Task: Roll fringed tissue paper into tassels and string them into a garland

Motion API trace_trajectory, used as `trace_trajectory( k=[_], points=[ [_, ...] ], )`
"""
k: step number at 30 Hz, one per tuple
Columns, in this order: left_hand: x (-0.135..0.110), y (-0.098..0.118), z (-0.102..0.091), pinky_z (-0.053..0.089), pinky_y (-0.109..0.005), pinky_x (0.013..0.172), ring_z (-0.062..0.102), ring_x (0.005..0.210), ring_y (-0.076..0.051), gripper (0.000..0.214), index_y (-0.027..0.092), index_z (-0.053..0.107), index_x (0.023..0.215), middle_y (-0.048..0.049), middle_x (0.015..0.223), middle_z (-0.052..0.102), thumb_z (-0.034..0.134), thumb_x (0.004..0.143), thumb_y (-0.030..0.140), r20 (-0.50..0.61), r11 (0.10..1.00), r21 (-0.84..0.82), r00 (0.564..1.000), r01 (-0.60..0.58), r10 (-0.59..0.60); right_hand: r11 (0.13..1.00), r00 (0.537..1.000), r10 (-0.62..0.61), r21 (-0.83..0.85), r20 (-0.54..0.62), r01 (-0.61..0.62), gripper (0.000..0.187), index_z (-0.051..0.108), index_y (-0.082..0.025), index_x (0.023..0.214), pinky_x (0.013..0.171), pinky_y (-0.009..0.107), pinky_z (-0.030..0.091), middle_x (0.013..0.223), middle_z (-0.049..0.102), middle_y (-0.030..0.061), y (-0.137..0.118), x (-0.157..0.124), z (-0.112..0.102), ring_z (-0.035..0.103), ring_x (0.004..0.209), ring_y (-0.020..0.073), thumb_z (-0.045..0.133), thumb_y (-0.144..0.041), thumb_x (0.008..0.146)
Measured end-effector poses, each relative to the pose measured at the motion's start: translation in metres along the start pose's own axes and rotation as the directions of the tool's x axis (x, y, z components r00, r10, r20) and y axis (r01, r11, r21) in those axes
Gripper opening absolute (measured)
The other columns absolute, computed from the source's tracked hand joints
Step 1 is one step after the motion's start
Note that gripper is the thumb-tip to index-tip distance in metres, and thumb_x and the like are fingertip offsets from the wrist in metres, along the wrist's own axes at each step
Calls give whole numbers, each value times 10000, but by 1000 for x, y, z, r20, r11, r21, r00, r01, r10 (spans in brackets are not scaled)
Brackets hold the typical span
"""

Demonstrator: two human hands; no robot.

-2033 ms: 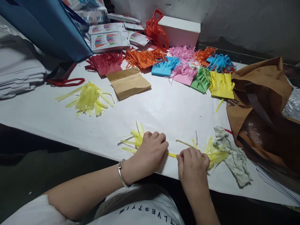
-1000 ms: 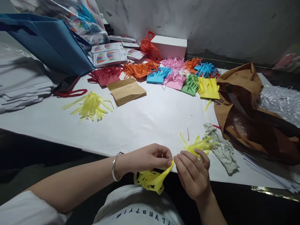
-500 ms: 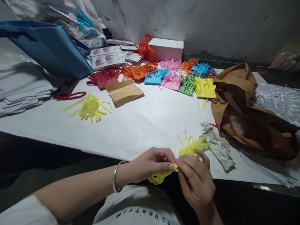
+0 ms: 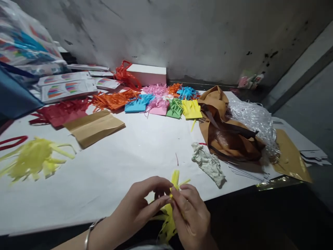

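My left hand (image 4: 142, 206) and my right hand (image 4: 191, 217) meet at the near edge of the white table (image 4: 135, 149), fingertips pinched together on a yellow fringed paper strip (image 4: 171, 205). Some fringes stick up above the fingers and the rest hangs down between my hands, below the table edge. A silver bracelet (image 4: 88, 234) circles my left wrist. Another yellow fringed bundle (image 4: 32, 159) lies at the left of the table.
A crumpled grey rag (image 4: 208, 163) lies just beyond my right hand. A brown bag (image 4: 226, 128) and clear shredded plastic (image 4: 253, 119) sit at the right. Coloured fringed papers (image 4: 158, 102), a kraft sheet (image 4: 93, 126), a white box (image 4: 148, 74) and paper packs (image 4: 65, 88) line the back.
My hands have lifted the yellow strip off the table and drawn together at its edge. The view has swung to the right, showing more wall and floor.
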State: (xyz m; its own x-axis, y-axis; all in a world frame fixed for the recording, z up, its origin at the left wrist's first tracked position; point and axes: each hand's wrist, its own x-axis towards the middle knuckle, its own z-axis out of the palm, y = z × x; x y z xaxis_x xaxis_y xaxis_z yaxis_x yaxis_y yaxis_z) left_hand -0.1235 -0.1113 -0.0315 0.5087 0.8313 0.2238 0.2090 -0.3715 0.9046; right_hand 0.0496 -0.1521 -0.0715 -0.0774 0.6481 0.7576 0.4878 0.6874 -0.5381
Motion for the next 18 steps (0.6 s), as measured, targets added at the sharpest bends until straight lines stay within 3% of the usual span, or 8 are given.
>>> trace_trajectory(
  k=[4, 8, 10, 14, 18],
  points=[
    [13, 9, 1, 525, -182, 728, 637, 820, -117, 204, 218, 613, 989, -23, 926, 668, 473, 961, 74, 175, 960, 188, 969, -208, 176, 972, 980, 199, 122, 22, -200, 429, 529, -208, 1363, 757, 274, 580, 902, 631, 45, 1, -1, -6, 645, 822, 152, 534, -121, 943],
    [25, 10, 10, 528, -201, 724, 610, 817, -135, 246, 221, 570, 1015, -36, 946, 640, 411, 948, 47, 283, 910, 308, 940, -276, 189, 845, 903, 360, 328, 235, -422, 410, 549, -242, 1348, 799, 263, 563, 1014, 670, 58, 10, 4, -16, 668, 892, 164, 502, -444, 994],
    [32, 9, 15, 520, -199, 697, 598, 776, -132, 223, 227, 557, 1006, -23, 913, 633, 407, 957, 70, 294, 915, 308, 941, -261, 170, 827, 880, 385, 319, 277, -462, 404, 613, -242, 1263, 763, 249, 541, 955, 679, 46, 18, 3, -20, 661, 848, 160, 430, -500, 1011],
    [50, 6, 26, 505, -170, 658, 608, 718, -113, 111, 234, 540, 978, 9, 855, 655, 450, 984, 169, 268, 970, 215, 962, -117, 56, 868, 887, 435, 190, 156, -459, 391, 638, -221, 920, 615, 215, 453, 767, 611, 13, 35, -13, -19, 602, 682, 130, 347, -452, 1040],
    [62, -7, 36, 480, -176, 641, 581, 695, -115, 112, 221, 543, 916, 5, 830, 653, 459, 988, 231, 323, 977, 211, 946, -30, -40, 887, 887, 461, 23, 36, -462, 367, 565, -226, 851, 596, 220, 441, 746, 593, 10, 47, -29, -9, 602, 667, 139, 317, -410, 1050]
  ],
)
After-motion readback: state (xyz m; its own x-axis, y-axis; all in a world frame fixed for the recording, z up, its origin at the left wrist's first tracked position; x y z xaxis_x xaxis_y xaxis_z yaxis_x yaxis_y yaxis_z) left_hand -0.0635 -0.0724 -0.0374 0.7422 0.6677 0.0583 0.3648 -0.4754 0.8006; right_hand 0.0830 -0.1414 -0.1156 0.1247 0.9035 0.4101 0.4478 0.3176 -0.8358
